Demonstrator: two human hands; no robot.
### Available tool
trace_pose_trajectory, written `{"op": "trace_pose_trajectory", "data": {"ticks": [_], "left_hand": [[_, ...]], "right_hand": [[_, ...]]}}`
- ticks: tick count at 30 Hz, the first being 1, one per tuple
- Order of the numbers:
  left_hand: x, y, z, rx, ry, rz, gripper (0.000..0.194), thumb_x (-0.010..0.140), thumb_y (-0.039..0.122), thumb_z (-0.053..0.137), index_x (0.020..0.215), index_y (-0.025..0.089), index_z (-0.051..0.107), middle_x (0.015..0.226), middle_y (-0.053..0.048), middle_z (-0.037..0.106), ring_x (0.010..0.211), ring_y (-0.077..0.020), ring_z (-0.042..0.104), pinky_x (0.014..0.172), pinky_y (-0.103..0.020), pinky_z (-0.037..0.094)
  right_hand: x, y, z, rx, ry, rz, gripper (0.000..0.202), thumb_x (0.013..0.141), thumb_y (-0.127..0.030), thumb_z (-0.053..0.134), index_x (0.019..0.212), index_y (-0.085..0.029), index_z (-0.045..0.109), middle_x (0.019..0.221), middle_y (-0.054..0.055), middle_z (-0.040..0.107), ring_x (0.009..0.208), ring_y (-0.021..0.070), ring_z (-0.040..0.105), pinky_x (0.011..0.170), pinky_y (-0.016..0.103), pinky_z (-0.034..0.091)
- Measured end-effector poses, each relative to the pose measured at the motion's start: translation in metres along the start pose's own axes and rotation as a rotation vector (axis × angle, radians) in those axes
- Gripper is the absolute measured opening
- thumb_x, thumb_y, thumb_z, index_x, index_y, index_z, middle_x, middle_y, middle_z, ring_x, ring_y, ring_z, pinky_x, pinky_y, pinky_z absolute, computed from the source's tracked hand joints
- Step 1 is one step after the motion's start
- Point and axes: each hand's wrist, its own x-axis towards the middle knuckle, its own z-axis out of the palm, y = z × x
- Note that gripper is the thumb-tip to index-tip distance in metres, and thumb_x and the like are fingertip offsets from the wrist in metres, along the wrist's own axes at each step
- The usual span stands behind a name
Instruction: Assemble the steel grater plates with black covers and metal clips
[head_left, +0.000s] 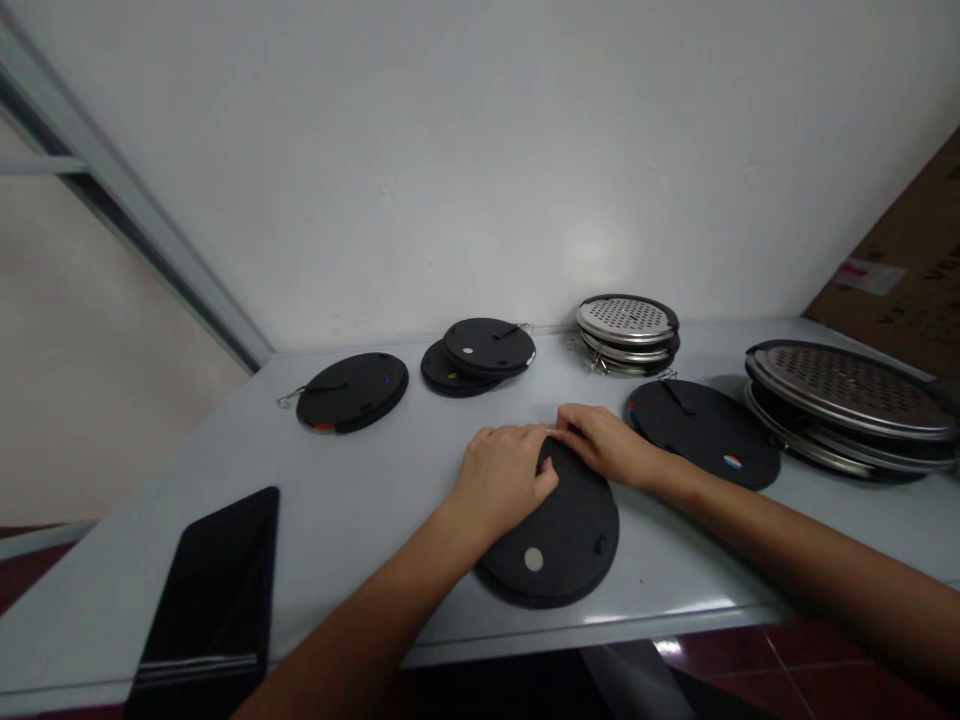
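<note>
A flat black round disc [562, 535] with a pale round sticker lies on the table in front of me. My left hand [504, 480] is closed over its far left edge, thumb resting on the top face and fingers curled over the rim. At the far edge, my right hand [606, 442] is closed, with thumb and forefinger pinched together beside the left fingertips. A tiny shiny bit shows between the two hands; what the right fingers hold is mostly hidden. Just right of that hand lies another black disc [705, 435] with a coloured sticker and a wire end.
Similar black discs [352, 390] lie at left, two overlapping [491, 345] at the back. Metal perforated discs are stacked at back [628, 330] and right [855, 400]. A dark flat tablet-like slab [214, 590] lies front left on the table [360, 500]. A cardboard box [900, 260] stands far right.
</note>
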Motion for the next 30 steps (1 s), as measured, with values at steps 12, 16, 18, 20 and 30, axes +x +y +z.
{"op": "trace_pose_trajectory", "data": {"ticks": [12,16,18,20,30], "left_hand": [[0.0,-0.016,0.0,-0.015,-0.054,-0.261,0.032,0.076,0.038,0.042,0.096,0.017,0.056,0.093,-0.012,0.063,0.09,-0.0265,0.056,0.073,-0.036,0.042],[0.001,-0.039,-0.003,-0.027,-0.118,-0.552,0.053,0.072,0.058,0.037,0.091,0.012,0.055,0.084,-0.016,0.063,0.078,-0.0295,0.059,0.062,-0.035,0.04],[0.003,-0.047,-0.003,-0.131,-0.171,-0.565,0.055,0.069,0.064,0.034,0.073,0.015,0.057,0.07,-0.012,0.062,0.068,-0.0269,0.058,0.057,-0.032,0.037],[0.005,-0.051,-0.002,-0.292,-0.211,-0.518,0.054,0.068,0.066,0.034,0.054,0.017,0.051,0.054,-0.006,0.055,0.055,-0.0211,0.053,0.051,-0.028,0.032],[0.008,-0.048,-0.005,-1.08,0.257,-0.411,0.038,0.069,0.053,0.047,0.054,0.018,0.043,0.052,0.005,0.039,0.05,-0.0092,0.038,0.049,-0.022,0.032]], "right_hand": [[-0.014,0.009,-0.001,0.079,0.233,0.215,0.012,0.081,-0.026,0.044,0.087,-0.017,0.049,0.077,0.004,0.057,0.067,0.0137,0.051,0.062,0.026,0.039],[-0.018,-0.003,-0.007,0.16,0.009,0.317,0.033,0.08,-0.038,0.047,0.102,-0.014,0.049,0.075,0.005,0.06,0.064,0.0146,0.054,0.059,0.027,0.04],[-0.02,-0.009,-0.008,0.233,-0.096,0.329,0.042,0.078,-0.042,0.049,0.109,-0.014,0.047,0.077,0.006,0.061,0.067,0.0156,0.055,0.062,0.028,0.041],[-0.021,-0.013,-0.01,0.316,-0.163,0.337,0.045,0.076,-0.043,0.051,0.11,-0.014,0.048,0.08,0.006,0.061,0.071,0.0159,0.056,0.063,0.028,0.043],[-0.017,-0.029,-0.03,0.971,-0.111,0.304,0.034,0.071,-0.034,0.059,0.099,-0.017,0.054,0.088,0.002,0.062,0.08,0.0155,0.058,0.071,0.028,0.048]]}}
